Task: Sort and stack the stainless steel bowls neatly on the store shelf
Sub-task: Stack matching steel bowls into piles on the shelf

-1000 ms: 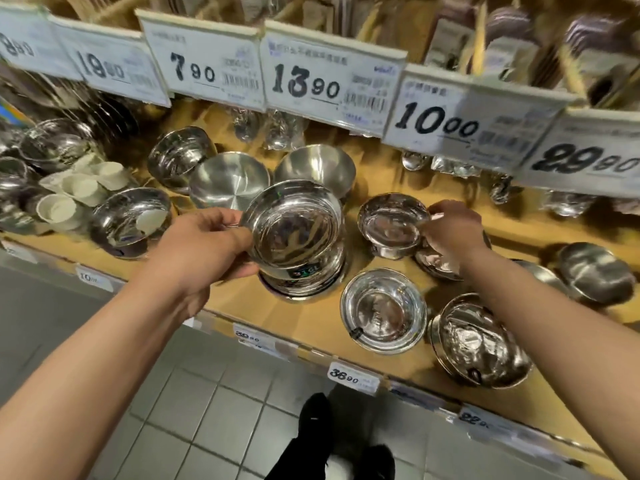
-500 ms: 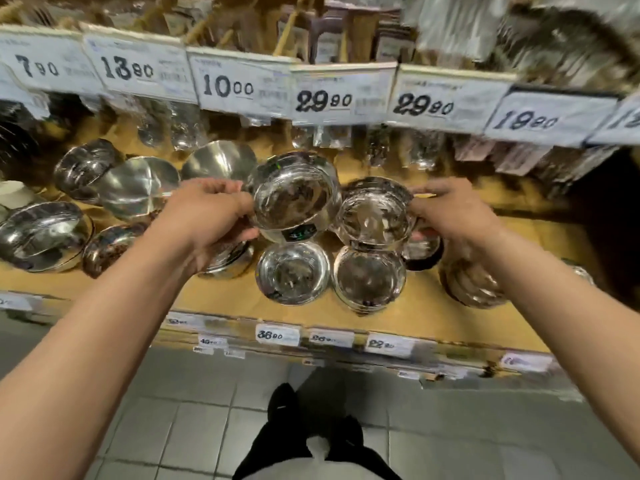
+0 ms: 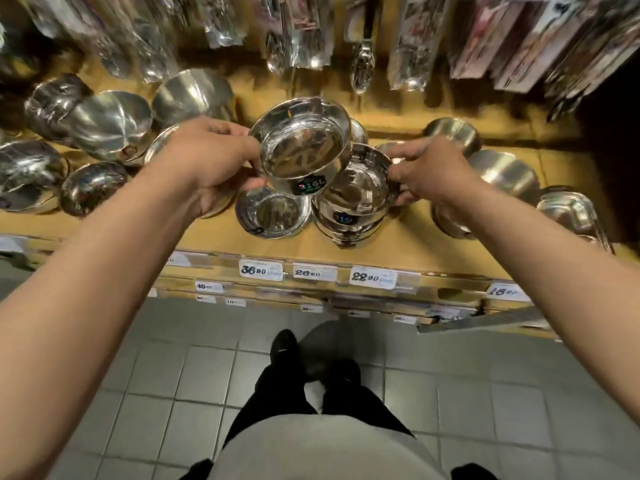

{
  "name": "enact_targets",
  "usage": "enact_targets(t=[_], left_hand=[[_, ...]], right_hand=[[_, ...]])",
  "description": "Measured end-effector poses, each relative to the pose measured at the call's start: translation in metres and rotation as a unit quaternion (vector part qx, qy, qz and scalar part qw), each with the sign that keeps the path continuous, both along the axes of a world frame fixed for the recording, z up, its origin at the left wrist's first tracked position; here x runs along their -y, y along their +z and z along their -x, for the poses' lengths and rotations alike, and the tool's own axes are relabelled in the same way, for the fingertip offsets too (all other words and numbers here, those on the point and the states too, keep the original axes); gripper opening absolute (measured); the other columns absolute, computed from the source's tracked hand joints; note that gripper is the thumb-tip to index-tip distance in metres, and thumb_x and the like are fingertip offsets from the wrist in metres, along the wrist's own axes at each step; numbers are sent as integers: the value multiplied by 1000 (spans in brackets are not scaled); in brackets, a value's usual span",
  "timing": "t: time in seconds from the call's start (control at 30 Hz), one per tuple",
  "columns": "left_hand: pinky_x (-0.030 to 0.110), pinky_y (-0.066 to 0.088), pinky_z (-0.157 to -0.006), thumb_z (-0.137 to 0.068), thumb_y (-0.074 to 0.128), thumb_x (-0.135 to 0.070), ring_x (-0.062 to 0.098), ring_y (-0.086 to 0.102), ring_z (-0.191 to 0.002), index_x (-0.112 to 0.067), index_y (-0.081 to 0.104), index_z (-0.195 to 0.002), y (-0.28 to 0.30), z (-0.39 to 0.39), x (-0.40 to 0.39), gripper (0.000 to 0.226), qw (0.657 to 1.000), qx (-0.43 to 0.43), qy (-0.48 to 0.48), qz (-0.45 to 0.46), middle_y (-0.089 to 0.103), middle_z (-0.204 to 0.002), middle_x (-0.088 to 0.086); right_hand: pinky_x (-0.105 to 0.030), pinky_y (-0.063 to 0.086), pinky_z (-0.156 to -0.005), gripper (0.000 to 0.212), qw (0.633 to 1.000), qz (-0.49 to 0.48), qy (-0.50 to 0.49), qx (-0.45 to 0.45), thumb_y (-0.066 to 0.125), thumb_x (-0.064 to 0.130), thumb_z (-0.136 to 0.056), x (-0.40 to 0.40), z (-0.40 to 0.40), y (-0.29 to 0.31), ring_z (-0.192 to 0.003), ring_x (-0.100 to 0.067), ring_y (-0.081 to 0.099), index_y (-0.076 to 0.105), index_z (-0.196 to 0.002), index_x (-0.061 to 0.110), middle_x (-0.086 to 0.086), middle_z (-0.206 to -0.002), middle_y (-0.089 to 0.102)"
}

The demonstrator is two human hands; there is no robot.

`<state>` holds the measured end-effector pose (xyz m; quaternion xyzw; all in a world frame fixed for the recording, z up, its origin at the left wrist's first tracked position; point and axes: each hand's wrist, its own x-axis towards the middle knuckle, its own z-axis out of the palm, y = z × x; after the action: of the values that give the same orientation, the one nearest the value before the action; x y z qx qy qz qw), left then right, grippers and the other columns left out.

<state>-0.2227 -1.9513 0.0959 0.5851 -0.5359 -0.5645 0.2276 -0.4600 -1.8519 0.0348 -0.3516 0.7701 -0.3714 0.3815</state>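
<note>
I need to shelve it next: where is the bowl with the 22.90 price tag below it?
In the head view, the bowl sits right of centre atop a stack, gripped by the right hand, above the 22.90 tag.

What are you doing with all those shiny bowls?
A person is tidying steel bowls on a store shelf. The left hand grips one bowl, tilted and lifted above the shelf. The right hand holds a second bowl, which sits on top of a small stack. More loose bowls lie scattered on both sides.
</note>
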Motion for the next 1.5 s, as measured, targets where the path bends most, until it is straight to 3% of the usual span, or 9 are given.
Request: enact_targets(t=[0.13,0.27,0.5,0.7,0.97,1.17,1.3,1.4,1.5], left_hand=[[20,55,-42,-85,62,11,14,65,-45,-11,65,-66,-6,3,-5,29,1000,8,-3,4,67,-57,5],[19,54,-42,-85,62,10,15,65,-47,-14,69,-59,-13,9,-9,37,1000,5,-16,0,70,-63,5],[20,54,-42,-86,62,11,13,63,-44,-10,60,-73,-20,14,-11,24,1000,10,-15,-1,63,-73,9],[19,52,-41,-84,64,11,13,62,-40,-10,62,-68,-22,22,-12,26,1000,12,-18,-1,63,-47,0],[19,53,-41,-83,64,10,13,63,-40,-10,66,-68,-24,29,-8,25,1000,11,-24,0,66,-50,1],[21,54,-43,-83,66,9,14,66,-45,-10,66,-70,-29,31,-4,23,1000,14,-22,5,68,-56,3],[21,54,-44,-86,65,7,15,67,-47,-4,67,-90,-33,32,-4,11,1000,19,-15,5,68,-78,12],[22,56,-45,-87,65,6,15,67,-47,3,67,-111,-36,33,-3,25,1000,24,-11,6,67,-83,13],[23,56,-45,-86,65,7,14,67,-46,-2,69,-97,-34,37,-4,15,999,28,-18,5,68,-74,10]], right_hand=[[-31,64,-62,32,999,-19,6,-28,67,1,-89,1,2,-2,-82,-29,74,76,-115,18,-7,-106,74],[-31,63,-61,26,999,-31,-5,-16,69,2,-89,4,3,-4,-83,-32,75,74,-111,15,-14,-108,72],[-40,65,-69,19,999,-22,-1,-30,68,3,-91,4,5,-11,-87,-30,75,73,-108,10,-14,-107,72],[-44,64,-76,21,1000,-8,3,-30,68,3,-92,7,7,-16,-87,-31,75,72,-112,8,-18,-108,71],[-45,64,-75,24,998,18,46,-32,65,-2,-91,13,15,-19,-86,-33,75,74,-113,4,-20,-104,74],[-34,61,-62,20,995,38,82,-47,62,-3,-88,13,17,-24,-86,-35,75,77,-101,3,-24,-99,74],[-29,60,-56,21,995,58,82,-26,62,-6,-88,11,15,-27,-85,-35,75,77,-100,4,-24,-100,74],[-23,57,-52,19,996,60,69,-3,64,-6,-90,10,14,-27,-80,-30,74,76,-97,7,-23,-100,74],[-22,58,-54,20,995,57,75,22,64,-5,-91,8,16,-25,-80,-24,73,72,-87,13,-20,-98,73]])
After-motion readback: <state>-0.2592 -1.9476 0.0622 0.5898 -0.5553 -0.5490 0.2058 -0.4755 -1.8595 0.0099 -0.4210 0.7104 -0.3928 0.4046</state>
